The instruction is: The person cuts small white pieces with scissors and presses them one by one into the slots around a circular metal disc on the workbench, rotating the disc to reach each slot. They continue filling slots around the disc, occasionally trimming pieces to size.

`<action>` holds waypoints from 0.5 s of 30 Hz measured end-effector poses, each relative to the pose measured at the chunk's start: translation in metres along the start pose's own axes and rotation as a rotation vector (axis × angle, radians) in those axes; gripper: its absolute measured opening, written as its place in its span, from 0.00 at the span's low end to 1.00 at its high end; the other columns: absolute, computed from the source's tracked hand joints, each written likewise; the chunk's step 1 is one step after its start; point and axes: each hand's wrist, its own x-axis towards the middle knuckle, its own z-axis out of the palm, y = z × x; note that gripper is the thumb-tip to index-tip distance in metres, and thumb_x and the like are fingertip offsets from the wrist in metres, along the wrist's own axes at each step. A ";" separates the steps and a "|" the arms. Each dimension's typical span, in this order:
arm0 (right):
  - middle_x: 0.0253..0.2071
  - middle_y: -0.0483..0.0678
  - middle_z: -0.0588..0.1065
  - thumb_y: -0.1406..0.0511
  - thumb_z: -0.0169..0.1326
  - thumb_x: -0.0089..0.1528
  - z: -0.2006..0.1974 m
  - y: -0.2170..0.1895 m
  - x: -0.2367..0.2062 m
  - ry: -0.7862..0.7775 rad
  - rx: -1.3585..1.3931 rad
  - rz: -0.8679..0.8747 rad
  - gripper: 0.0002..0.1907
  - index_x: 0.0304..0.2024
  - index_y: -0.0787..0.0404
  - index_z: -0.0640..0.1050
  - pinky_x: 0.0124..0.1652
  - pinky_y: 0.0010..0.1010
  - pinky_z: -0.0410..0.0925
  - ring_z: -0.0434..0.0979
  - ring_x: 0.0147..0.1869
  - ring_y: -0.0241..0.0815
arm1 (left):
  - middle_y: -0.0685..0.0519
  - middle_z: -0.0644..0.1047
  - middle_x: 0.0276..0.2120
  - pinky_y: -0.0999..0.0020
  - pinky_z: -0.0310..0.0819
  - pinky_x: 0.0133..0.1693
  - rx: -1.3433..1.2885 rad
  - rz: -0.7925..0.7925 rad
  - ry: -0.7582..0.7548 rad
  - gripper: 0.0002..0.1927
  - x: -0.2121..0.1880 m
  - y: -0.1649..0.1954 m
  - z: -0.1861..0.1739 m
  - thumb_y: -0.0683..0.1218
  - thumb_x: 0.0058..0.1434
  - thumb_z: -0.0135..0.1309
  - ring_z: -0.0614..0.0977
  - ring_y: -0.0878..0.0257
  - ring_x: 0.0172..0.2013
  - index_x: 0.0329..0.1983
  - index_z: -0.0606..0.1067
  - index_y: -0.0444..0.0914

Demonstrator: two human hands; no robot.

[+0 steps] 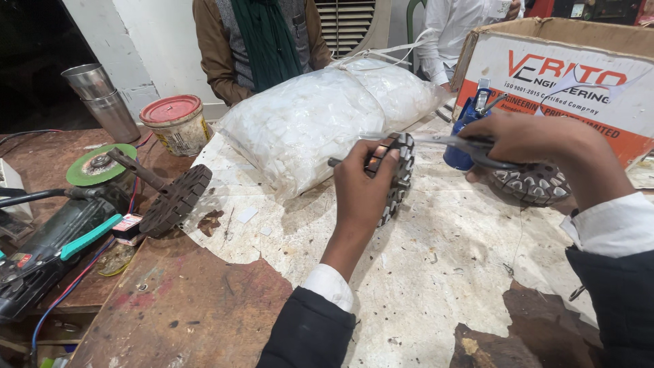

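Left hand (364,178) fingers closed round slotted motor core (397,176), held upright. Right hand (528,140) grips pliers (436,140) at its top edge. Best kept steady, core braced.

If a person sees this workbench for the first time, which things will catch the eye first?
Probably the slotted motor rotor held up at the centre by the left hand, with the right hand bringing a thin metal tool to its top edge. Behind it lies a big bag of white pieces, and at the far left an angle grinder with a green disc.
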 end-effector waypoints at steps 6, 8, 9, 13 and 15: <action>0.43 0.50 0.80 0.51 0.79 0.39 -0.015 -0.005 -0.008 0.118 0.228 -0.010 0.51 0.64 0.49 0.75 0.41 0.43 0.74 0.82 0.43 0.48 | 0.54 0.80 0.30 0.73 0.76 0.34 -0.037 -0.024 0.124 0.10 0.008 -0.014 -0.002 0.44 0.63 0.60 0.77 0.71 0.30 0.41 0.79 0.31; 0.38 0.52 0.81 0.51 0.77 0.41 -0.019 -0.009 -0.018 0.054 0.319 0.004 0.51 0.66 0.48 0.74 0.31 0.45 0.68 0.76 0.32 0.49 | 0.54 0.80 0.30 0.73 0.76 0.34 -0.043 -0.041 0.122 0.10 0.009 -0.017 -0.002 0.44 0.63 0.59 0.77 0.71 0.30 0.41 0.79 0.31; 0.36 0.54 0.82 0.51 0.77 0.41 -0.020 -0.012 -0.023 0.021 0.364 0.011 0.51 0.67 0.47 0.74 0.26 0.45 0.65 0.73 0.26 0.49 | 0.54 0.80 0.30 0.73 0.75 0.34 -0.046 -0.050 0.122 0.10 0.009 -0.018 -0.003 0.44 0.63 0.59 0.77 0.71 0.30 0.42 0.79 0.31; 0.35 0.57 0.79 0.49 0.74 0.48 -0.020 -0.022 -0.033 0.029 0.277 0.081 0.49 0.71 0.46 0.72 0.23 0.37 0.63 0.70 0.24 0.43 | 0.55 0.80 0.31 0.73 0.76 0.34 -0.090 -0.058 0.106 0.10 0.010 -0.020 -0.003 0.44 0.62 0.60 0.77 0.72 0.30 0.42 0.79 0.31; 0.37 0.63 0.77 0.48 0.72 0.51 -0.020 -0.022 -0.033 0.020 0.274 0.084 0.52 0.75 0.46 0.66 0.26 0.43 0.66 0.74 0.28 0.50 | 0.55 0.80 0.30 0.73 0.75 0.34 -0.096 -0.079 0.103 0.10 0.010 -0.020 -0.005 0.44 0.62 0.60 0.77 0.72 0.30 0.41 0.79 0.31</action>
